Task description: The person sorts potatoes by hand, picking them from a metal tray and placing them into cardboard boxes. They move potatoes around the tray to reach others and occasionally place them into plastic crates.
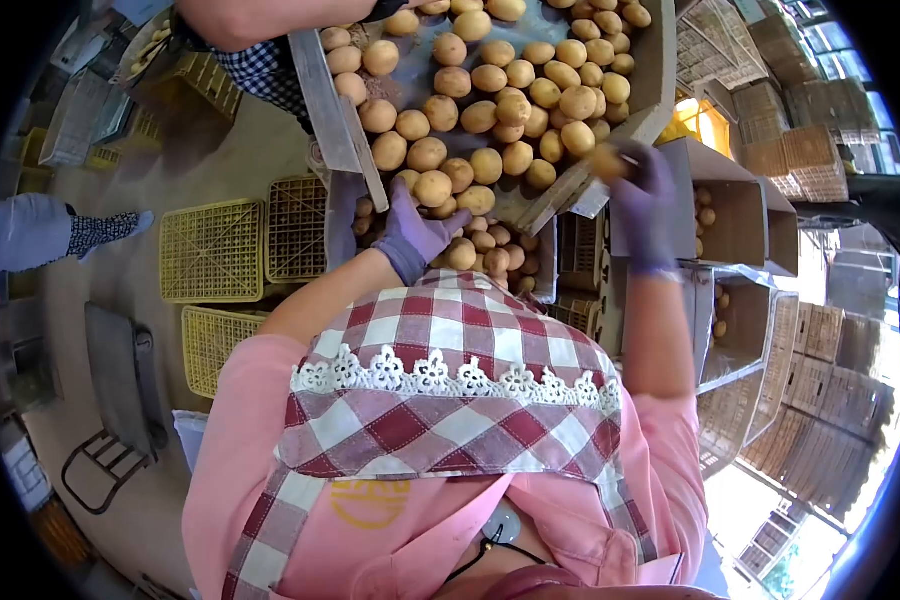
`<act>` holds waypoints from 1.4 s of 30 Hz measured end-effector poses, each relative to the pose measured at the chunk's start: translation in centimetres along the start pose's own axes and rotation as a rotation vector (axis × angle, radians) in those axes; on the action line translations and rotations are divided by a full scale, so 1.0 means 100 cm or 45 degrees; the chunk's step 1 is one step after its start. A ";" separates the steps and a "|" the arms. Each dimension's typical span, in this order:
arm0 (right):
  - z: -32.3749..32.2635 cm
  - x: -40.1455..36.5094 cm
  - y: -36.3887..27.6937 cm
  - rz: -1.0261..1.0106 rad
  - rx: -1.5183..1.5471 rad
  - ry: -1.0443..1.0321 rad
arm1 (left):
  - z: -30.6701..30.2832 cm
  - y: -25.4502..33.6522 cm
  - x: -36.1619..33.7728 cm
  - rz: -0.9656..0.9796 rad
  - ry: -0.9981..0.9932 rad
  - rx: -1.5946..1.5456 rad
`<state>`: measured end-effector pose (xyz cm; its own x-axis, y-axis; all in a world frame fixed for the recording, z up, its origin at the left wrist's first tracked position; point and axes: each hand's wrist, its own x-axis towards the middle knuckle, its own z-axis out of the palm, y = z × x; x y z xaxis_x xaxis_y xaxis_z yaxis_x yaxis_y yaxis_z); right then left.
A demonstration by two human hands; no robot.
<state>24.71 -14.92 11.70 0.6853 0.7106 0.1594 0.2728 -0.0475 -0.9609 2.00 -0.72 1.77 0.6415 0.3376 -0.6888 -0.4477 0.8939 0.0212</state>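
Note:
My left hand (pixel 416 228), in a purple glove, is cupped at the lower mouth of the sorting chute (pixel 562 196). Its thumb and fingers are spread around a couple of potatoes (pixel 433 188) there. My right hand (pixel 646 205), gloved the same way and smeared by motion, is over the chute's right edge with a blurred potato (pixel 608 162) in its fingers. Many loose yellow potatoes (pixel 511 108) cover the chute's metal bed. Below its mouth, more potatoes (pixel 490 250) fill a container partly hidden by my left hand and apron.
Cardboard boxes (pixel 735 215) holding potatoes stand on the right. Yellow plastic crates (pixel 212 250) sit on the floor at left, near a chair (pixel 120 390). Another person's arm (pixel 260 20) reaches in at the top. Stacked crates (pixel 830 400) line the far right.

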 end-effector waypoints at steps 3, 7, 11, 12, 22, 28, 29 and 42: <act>-0.167 -0.079 0.001 0.084 -0.335 0.706 | -0.007 0.002 0.006 0.007 -0.037 0.029; -0.344 -0.236 0.002 0.874 -1.744 0.398 | -0.011 0.003 0.011 -0.018 -0.009 0.003; -0.227 -0.172 -0.027 0.664 -1.432 0.163 | -0.014 0.005 0.013 -0.028 -0.108 0.032; -0.159 -0.135 -0.040 0.495 -1.098 0.230 | -0.008 0.005 0.008 -0.015 -0.088 0.062; 0.163 0.022 0.039 -0.084 -1.257 -1.039 | 0.007 0.003 0.002 0.085 0.164 0.116; 0.082 0.006 0.013 0.556 0.269 -0.546 | -0.009 0.006 0.010 0.124 0.004 0.260; 0.060 -0.001 0.006 0.547 0.289 -0.263 | -0.004 0.006 0.006 0.112 0.054 0.245; -0.330 -0.127 0.017 -0.450 -0.972 1.522 | 0.007 0.016 0.012 -0.011 0.141 0.081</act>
<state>38.78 -47.15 15.47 0.5446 -0.2123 0.8114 0.5659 -0.6211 -0.5423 2.51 1.32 1.54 0.5711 0.2984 -0.7647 -0.3998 0.9147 0.0583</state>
